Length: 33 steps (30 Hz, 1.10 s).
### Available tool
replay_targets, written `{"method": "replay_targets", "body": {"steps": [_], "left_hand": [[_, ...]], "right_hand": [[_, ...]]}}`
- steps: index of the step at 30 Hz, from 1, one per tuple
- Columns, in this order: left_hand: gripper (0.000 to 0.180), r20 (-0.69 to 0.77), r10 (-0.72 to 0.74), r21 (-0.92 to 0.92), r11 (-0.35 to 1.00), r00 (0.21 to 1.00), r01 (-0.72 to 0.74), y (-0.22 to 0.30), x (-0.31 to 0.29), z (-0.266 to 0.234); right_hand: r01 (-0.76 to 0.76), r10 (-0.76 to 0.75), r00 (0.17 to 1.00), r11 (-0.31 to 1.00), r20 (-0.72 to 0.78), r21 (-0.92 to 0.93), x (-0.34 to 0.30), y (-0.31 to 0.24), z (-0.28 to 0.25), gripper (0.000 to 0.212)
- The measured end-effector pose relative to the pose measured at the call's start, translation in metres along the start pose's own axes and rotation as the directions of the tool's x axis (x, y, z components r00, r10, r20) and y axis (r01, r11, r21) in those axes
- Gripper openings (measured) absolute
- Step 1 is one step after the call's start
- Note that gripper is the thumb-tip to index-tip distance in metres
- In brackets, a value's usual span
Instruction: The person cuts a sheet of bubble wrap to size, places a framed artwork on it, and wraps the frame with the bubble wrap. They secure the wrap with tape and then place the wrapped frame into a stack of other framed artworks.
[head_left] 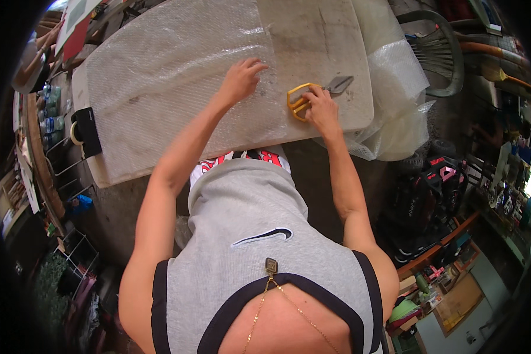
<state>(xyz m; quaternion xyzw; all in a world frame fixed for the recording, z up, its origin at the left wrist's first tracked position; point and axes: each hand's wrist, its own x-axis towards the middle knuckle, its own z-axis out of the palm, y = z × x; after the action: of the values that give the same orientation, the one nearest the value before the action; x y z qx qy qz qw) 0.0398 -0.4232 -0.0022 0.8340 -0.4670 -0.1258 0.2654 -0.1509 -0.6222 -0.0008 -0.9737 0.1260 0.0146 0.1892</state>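
Gold necklace with square pendant [271,266], over grey sleeveless top [236,203]. Left hand [241,81]: arm extended, fingers released, loosely parted above bubble wrap [171,65]; contact unclear. Right hand [323,110]: arm extended, fingers closed around yellow-handled scissors [336,85], near table's [312,35] right end.

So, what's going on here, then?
A person stands at a pale table, much of it covered by a sheet of clear bubble wrap. Their right hand has its grip on what look like yellow-handled scissors, with the blades over the bare part of the tabletop. Their left hand holds nothing and is over the sheet near its right edge; I can't tell whether it touches. More clear wrap hangs off the table's right side.
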Motion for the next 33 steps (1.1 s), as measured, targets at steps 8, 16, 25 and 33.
{"method": "replay_targets", "body": {"steps": [8, 16, 25, 33], "left_hand": [[0.042, -0.092, -0.029, 0.169, 0.985, 0.995, 0.044, -0.027, 0.083, 0.016], [0.021, 0.279, 0.11, 0.347, 0.915, 0.954, -0.207, -0.052, 0.149, -0.004], [0.012, 0.335, 0.229, 0.332, 0.879, 0.914, -0.342, -0.049, 0.167, -0.008], [0.035, 0.548, 0.4, 0.099, 0.841, 0.734, -0.532, -0.012, 0.132, -0.007]], "right_hand": [[-0.297, 0.325, 0.913, 0.944, -0.248, 0.142, -0.045, -0.011, 0.008, 0.03], [-0.59, 0.646, 0.754, 0.745, -0.119, 0.312, -0.041, 0.003, 0.003, 0.031], [-0.624, 0.654, 0.654, 0.182, 0.381, 0.76, -0.052, 0.022, -0.023, 0.025], [-0.801, 0.529, 0.597, 0.428, 0.603, 0.418, -0.04, -0.034, -0.037, 0.058]]}}
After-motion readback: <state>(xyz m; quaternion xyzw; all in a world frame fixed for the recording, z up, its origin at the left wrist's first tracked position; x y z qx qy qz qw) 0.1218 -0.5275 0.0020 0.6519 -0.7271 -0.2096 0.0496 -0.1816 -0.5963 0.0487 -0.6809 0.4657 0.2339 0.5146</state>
